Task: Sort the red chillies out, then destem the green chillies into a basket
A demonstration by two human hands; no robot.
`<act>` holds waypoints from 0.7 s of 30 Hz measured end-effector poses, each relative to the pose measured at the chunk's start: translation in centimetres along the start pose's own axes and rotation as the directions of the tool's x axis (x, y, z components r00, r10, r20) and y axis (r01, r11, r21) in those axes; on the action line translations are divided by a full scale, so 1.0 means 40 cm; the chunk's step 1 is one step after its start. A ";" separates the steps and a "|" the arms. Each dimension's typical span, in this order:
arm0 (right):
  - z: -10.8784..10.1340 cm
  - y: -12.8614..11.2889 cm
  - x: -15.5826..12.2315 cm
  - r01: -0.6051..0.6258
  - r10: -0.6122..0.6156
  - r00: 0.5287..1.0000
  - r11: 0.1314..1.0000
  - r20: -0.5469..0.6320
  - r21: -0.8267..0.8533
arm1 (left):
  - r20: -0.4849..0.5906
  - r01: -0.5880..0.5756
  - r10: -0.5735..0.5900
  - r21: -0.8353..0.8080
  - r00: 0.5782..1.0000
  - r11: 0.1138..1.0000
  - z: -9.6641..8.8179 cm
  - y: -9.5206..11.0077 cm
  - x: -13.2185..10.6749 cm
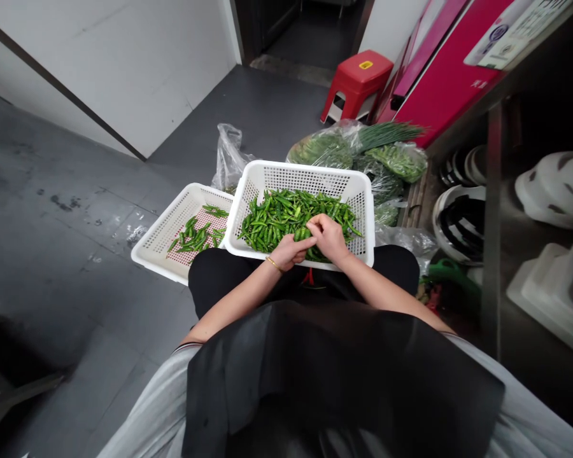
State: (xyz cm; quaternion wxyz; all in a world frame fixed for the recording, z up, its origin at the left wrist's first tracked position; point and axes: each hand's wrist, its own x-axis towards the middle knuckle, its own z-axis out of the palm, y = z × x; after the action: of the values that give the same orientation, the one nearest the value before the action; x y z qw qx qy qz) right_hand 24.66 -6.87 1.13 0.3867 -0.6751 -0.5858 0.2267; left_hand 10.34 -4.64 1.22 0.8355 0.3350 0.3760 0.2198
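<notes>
Grey floor point(109, 267) fills the left of the frame. At centre, a white basket point(310, 170) of green peppers point(272, 219) rests on the lap point(207, 273), with a second basket point(153, 247) just left. Over the pile's near side, the left hand point(289, 253) curls round a few peppers; the right hand point(329, 238) bends its fingers in against them, its grip unclear.

The lap basket point(315, 178) is viewed from the head, forward and down, the apron point(344, 375) nearest at six o'clock.
</notes>
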 end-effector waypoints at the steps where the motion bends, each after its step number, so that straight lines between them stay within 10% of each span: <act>1: -0.002 -0.009 -0.003 0.023 -0.023 1.000 0.999 -0.002 -0.031 | -0.031 -0.006 0.006 -0.003 0.999 1.000 0.000 0.000 -0.001; 10: -0.028 -0.001 -0.009 -0.285 0.108 0.908 0.867 0.404 0.409 | -0.058 -0.216 0.283 0.509 0.957 0.833 -0.027 0.052 -0.028; 15: -0.046 -0.018 -0.031 0.016 -0.015 0.959 1.000 0.282 -0.001 | -0.119 -0.141 0.240 0.534 0.964 0.833 -0.023 0.029 -0.022; 21: -0.010 -0.028 -0.056 0.226 -0.065 0.954 0.797 0.292 -0.560 | -0.254 0.063 0.044 0.398 0.966 0.915 -0.008 0.002 -0.013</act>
State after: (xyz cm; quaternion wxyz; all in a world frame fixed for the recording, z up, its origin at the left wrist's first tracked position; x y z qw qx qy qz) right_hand 23.79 -9.11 1.91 0.0959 -0.6786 -0.7227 0.0900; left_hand 9.77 -4.79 1.38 0.6938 0.4663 0.5200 0.1753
